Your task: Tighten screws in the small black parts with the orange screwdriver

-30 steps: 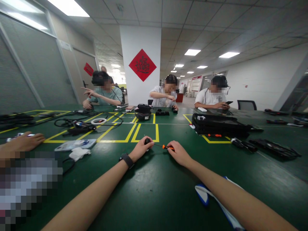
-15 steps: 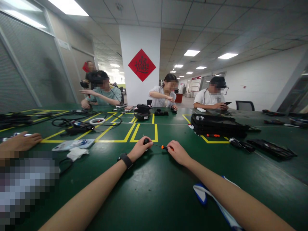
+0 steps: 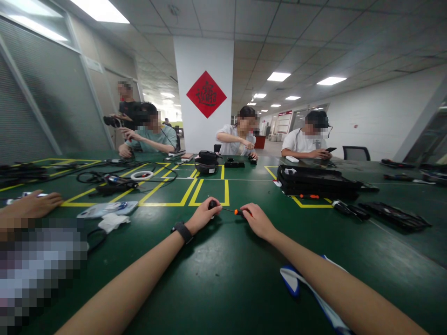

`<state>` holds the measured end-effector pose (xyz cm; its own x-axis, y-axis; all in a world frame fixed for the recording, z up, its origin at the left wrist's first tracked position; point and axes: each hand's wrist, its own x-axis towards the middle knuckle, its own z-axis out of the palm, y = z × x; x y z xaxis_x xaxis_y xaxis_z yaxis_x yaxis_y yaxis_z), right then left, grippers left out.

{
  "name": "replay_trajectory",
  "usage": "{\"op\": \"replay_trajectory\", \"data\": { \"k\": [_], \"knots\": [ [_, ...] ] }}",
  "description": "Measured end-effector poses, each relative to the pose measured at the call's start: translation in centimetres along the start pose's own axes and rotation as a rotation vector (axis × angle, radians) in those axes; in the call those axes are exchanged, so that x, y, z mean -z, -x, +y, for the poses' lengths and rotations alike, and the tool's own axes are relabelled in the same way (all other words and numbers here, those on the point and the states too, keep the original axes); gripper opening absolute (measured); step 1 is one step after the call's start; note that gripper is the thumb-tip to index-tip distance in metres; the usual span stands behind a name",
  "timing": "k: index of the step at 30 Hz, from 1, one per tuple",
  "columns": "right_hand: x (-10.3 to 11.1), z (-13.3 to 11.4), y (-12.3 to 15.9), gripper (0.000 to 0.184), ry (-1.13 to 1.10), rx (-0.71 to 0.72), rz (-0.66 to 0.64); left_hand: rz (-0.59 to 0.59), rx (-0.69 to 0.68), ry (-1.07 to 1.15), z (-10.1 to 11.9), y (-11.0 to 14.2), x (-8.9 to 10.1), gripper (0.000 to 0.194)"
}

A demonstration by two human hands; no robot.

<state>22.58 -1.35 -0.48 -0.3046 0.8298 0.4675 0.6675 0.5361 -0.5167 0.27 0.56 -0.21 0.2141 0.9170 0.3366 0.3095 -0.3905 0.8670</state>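
Note:
My left hand (image 3: 205,215), with a dark band on its wrist, is closed around a small black part (image 3: 212,204) whose kind I cannot make out. My right hand (image 3: 257,219) grips the orange and black handle of a screwdriver (image 3: 238,212). The screwdriver's thin shaft lies nearly level and points left, its tip reaching the black part or the fingers around it. Both hands are low over the green table (image 3: 213,284), just in front of a yellow taped rectangle. Fingers hide most of the black part.
Stacked black cases (image 3: 314,180) and another orange screwdriver (image 3: 309,196) lie to the right. A blue and white cloth-like item (image 3: 291,281) is under my right forearm. At left are a crumpled tissue (image 3: 112,222), cables and a neighbour's hand (image 3: 38,202). Several people sit opposite.
My hands and the screwdriver have hardly moved. Across the table, a standing person with a camera at the left has shifted, and the seated person there has moved a hand.

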Motion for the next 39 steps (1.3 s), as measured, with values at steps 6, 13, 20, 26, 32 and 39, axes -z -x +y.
{"op": "replay_trajectory", "data": {
  "k": [6, 13, 20, 26, 32, 39],
  "knots": [
    [0.1, 0.1, 0.1, 0.009, 0.05, 0.028, -0.002, -0.018, 0.029, 0.02, 0.2, 0.0, 0.0, 0.027],
    [-0.1, -0.3, 0.2, 0.016, -0.001, 0.024, -0.017, -0.005, 0.018, 0.019, 0.1, 0.0, 0.0, 0.025],
    [0.2, 1.1, -0.3, 0.018, 0.136, -0.016, -0.044, -0.003, 0.03, 0.028, 0.3, 0.0, 0.0, 0.025],
    [0.5, 0.8, -0.2, 0.013, 0.056, 0.042, -0.078, 0.012, 0.042, 0.024, -0.1, -0.2, 0.0, 0.029],
    [0.6, 0.2, 0.1, 0.017, -0.039, 0.06, -0.084, 0.016, 0.041, 0.03, -0.1, -0.1, 0.0, 0.026],
    [0.1, 0.3, -0.1, 0.018, 0.0, 0.015, -0.039, 0.017, 0.042, 0.041, 0.2, 0.1, 0.0, 0.025]
  ]
}}
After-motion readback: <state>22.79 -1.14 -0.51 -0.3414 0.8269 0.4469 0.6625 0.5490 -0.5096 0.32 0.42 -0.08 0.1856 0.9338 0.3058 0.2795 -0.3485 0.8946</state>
